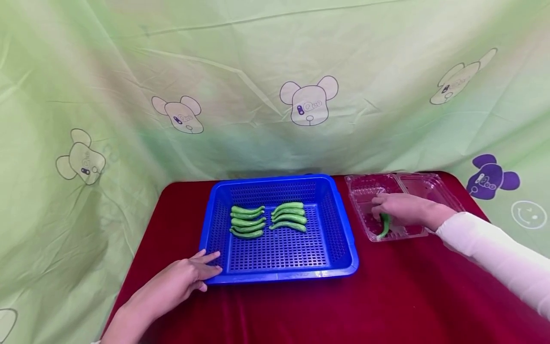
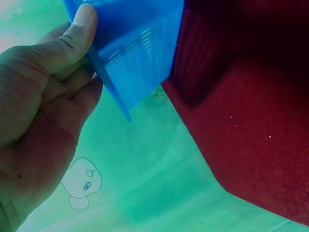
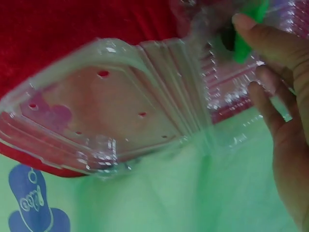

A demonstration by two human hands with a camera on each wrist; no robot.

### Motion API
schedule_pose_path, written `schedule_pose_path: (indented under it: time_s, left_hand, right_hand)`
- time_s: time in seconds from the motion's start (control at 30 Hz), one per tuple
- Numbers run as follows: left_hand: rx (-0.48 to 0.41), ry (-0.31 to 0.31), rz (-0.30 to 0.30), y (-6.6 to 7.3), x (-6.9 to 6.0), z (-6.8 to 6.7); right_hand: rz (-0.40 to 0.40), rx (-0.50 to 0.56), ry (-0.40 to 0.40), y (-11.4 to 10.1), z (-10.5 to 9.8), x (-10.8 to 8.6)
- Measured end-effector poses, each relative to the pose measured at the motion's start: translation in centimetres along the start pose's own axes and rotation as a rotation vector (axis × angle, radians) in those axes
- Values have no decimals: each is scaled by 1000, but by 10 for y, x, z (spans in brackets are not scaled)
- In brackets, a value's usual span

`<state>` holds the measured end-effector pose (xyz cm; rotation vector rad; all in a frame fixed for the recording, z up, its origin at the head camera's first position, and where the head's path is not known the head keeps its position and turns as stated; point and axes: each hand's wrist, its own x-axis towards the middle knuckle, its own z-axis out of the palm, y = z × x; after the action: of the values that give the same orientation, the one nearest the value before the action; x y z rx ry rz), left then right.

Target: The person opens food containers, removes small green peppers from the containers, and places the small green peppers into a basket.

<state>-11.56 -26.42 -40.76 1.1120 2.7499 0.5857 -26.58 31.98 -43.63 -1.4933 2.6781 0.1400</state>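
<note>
A blue perforated basket [image 1: 279, 275] stands on the red-covered table. In it several light green chili peppers lie in two columns, a left column [image 1: 248, 222] and a right column [image 1: 289, 218]. My left hand [image 1: 193, 274] grips the basket's near left corner, thumb over the rim and the other fingers outside, as the left wrist view shows. To the right, my right hand [image 1: 401, 209] reaches into a clear plastic clamshell box [image 1: 358, 191]. Its thumb lies against a darker green chili pepper [image 1: 385, 227], slanting down inside the box; the forefinger behind it is hidden.
The clamshell's opened lid [image 3: 106, 101], pierced with small holes, lies to the right of its base, near the table's right edge. Red cloth [image 1: 301, 310] covers the table. Green curtains [image 1: 240, 143] with printed bear heads hang close behind and at both sides.
</note>
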Motion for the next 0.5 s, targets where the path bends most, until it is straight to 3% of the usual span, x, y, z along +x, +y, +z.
schedule_pose_path:
  time_s: [0.27,0.37,0.5]
  left_hand:
    - [0,17,5,0,0,3]
    - [2,15,3,0,0,2]
    - [6,12,-2,0,0,1]
  right_hand:
    - [-96,31,77,2,19,-2]
    - [-41,72,53,3,13,-2]
    - [107,108,64,3,-7,3]
